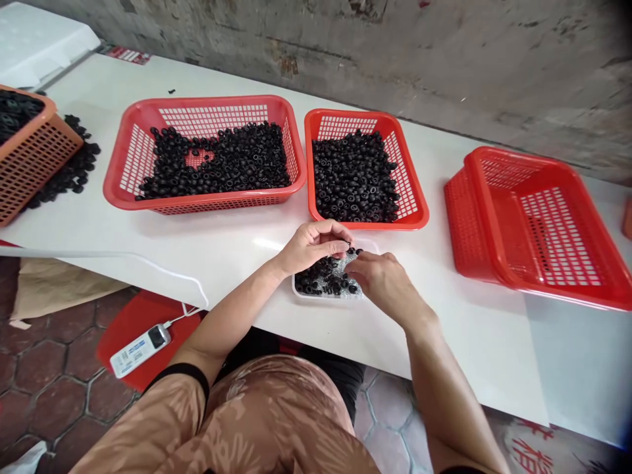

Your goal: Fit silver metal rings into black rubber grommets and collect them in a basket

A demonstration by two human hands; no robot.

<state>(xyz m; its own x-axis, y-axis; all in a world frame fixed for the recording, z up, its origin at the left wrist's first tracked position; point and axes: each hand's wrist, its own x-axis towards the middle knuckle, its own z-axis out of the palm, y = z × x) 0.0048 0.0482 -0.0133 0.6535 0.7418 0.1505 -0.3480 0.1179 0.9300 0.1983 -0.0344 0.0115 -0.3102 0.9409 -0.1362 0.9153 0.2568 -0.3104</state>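
Observation:
A small white tray (302, 293) with several black rubber rings and small silvery parts sits at the table's near edge. My left hand (311, 245) hovers over its far left side, fingers pinched together on a small black ring. My right hand (382, 280) rests over the tray's right side with fingers curled down into the parts; what they hold is hidden. Both hands nearly touch above the tray.
Two red baskets of black rings stand behind the tray, a wide one (148, 197) and a narrower one (415, 210). Stacked red baskets without parts (543, 230) lie to the right. An orange basket (29, 158) and a loose ring pile (69, 171) are far left. A power strip (141, 349) lies on the floor.

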